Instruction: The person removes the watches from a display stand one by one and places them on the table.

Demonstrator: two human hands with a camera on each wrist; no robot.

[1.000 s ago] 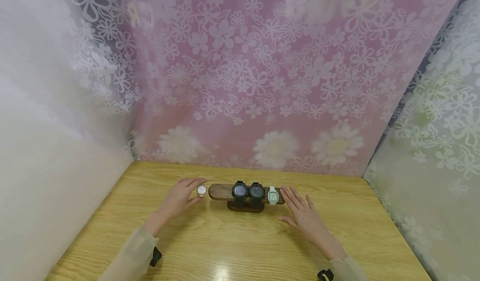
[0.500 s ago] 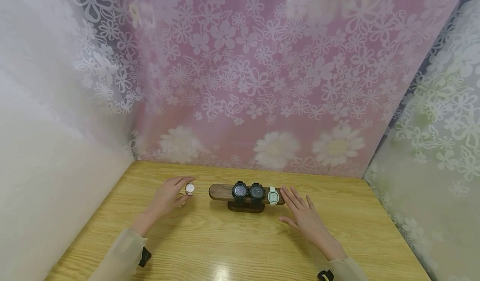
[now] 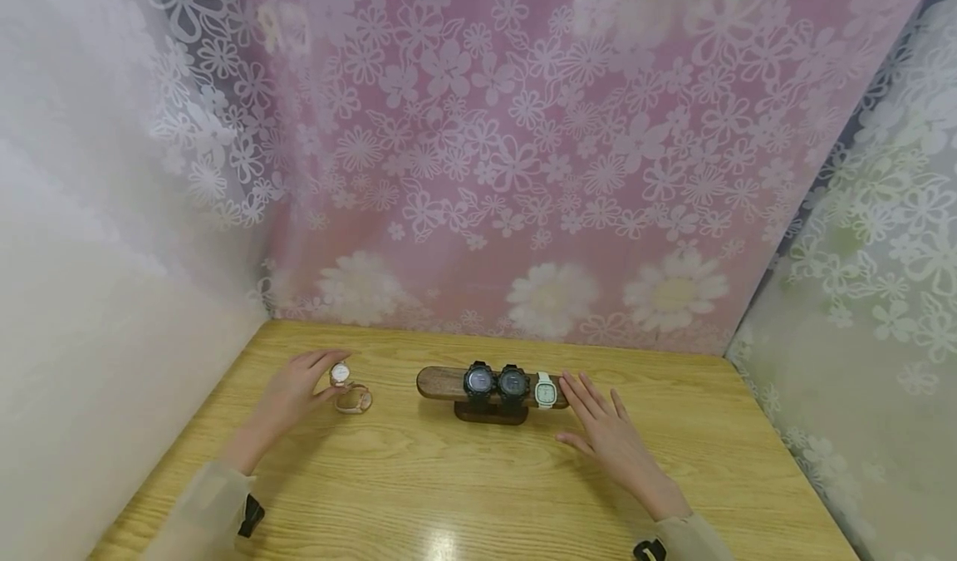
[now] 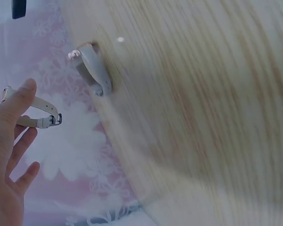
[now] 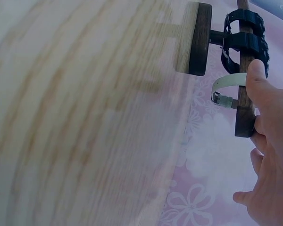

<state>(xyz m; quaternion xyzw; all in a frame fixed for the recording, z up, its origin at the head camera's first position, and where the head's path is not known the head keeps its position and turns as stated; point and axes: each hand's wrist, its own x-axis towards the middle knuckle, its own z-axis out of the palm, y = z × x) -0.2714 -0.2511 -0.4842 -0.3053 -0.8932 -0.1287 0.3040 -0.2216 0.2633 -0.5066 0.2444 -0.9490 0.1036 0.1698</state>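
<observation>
My left hand (image 3: 292, 393) pinches a small white-strapped wristwatch (image 3: 340, 373) by its sides, left of the watch stand. In the left wrist view its buckled strap (image 4: 48, 104) forms a loop beyond my fingers. Just beside this hand, a second light-strapped wristwatch (image 3: 365, 401) rests on the table. Two black wristwatches (image 3: 479, 381) and a pale green square-faced wristwatch (image 3: 546, 392) sit round the bar of the dark wooden watch stand (image 3: 441, 384). With fingers extended, my right hand (image 3: 616, 443) touches the bar's right end (image 5: 245, 120); its thumb stands apart.
The wood-grain table (image 3: 463, 486) reaches back to a pink flowered curtain (image 3: 463, 212). A pale wall (image 3: 112, 295) borders it on the left and a flowered sheet (image 3: 860, 361) on the right. The stand's base (image 3: 489, 413) sits mid-table.
My left hand has carried the pinched wristwatch leftward, away from the stand's left end. The second wristwatch on the table has come into sight. My right hand has kept its place.
</observation>
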